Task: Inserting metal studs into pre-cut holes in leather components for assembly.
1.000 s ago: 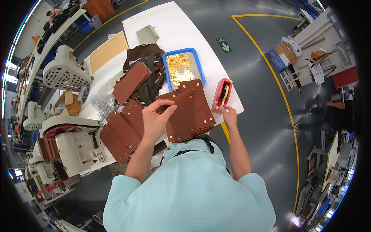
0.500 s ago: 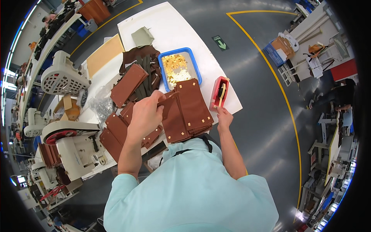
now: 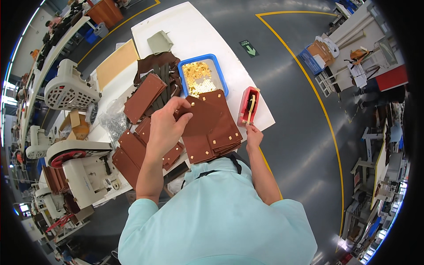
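My left hand (image 3: 167, 127) curls its forefinger and thumb around the edge of a brown leather panel (image 3: 206, 115). A small round gold piece shows at that panel's corner, close to the forefinger. The panel overlaps a stack of similar brown panels (image 3: 207, 150) with small pale tape squares along their edges. At the right, my right hand (image 3: 254, 136) pinches the end of the tape (image 3: 250, 115) at the near end of a red tape dispenser (image 3: 244, 106). Beyond the stack sits a blue-rimmed tray (image 3: 225, 81) of small gold pieces.
More brown panels (image 3: 143, 99) and dark strips lie left of the tray, beside crumpled clear plastic (image 3: 114, 119). White sewing machines (image 3: 84, 176) stand along the left. A grey-green folded piece (image 3: 160, 42) rests on the white table (image 3: 198, 31), whose right edge borders the grey floor.
The brown panel in my left hand has turned flatter over the stack, bringing its gold piece into view. My right hand stays at the dispenser's near end.
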The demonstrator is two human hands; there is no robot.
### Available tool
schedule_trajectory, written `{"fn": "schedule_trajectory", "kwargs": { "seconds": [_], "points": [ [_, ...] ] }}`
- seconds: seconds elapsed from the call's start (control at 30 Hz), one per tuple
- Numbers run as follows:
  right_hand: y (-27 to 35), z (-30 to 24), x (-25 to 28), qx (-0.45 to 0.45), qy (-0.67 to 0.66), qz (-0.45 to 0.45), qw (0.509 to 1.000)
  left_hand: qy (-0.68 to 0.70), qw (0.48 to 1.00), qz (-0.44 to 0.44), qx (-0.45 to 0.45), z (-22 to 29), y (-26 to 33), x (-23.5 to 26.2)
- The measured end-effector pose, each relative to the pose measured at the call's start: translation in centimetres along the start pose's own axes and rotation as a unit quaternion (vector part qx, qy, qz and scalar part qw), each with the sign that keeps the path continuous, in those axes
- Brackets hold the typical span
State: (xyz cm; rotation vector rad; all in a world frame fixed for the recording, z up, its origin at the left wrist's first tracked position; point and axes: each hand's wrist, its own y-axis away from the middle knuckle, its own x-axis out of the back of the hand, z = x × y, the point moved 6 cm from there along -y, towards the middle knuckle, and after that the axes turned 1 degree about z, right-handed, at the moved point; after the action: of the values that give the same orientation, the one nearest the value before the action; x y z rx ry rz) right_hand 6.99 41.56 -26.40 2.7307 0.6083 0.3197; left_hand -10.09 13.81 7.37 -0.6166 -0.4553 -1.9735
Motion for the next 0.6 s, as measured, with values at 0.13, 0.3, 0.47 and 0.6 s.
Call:
{"fn": "schedule_trajectory", "kwargs": {
  "seconds": [0.13,0.3,0.47,0.6],
  "points": [
    [0.1,0.1,0.2,0.007,0.03,-0.003,1.0,0.04,0.998,0.037,0.004,-0.6,-0.4,-0.3],
    [0.8,-1.8,0.3,0.111,0.121,-0.001,0.986,0.115,0.991,0.059,-0.043,-2.2,-0.7,-1.2],
    [1.5,-0.4,2.7,0.025,0.138,0.016,0.99,0.16,0.985,0.058,0.025,-2.5,0.0,-1.9],
    [7.7,-13.8,-1.7,0.028,-0.047,-0.153,0.987,0.236,0.971,0.012,0.045,-3.5,0.1,-3.4]
  ]
}}
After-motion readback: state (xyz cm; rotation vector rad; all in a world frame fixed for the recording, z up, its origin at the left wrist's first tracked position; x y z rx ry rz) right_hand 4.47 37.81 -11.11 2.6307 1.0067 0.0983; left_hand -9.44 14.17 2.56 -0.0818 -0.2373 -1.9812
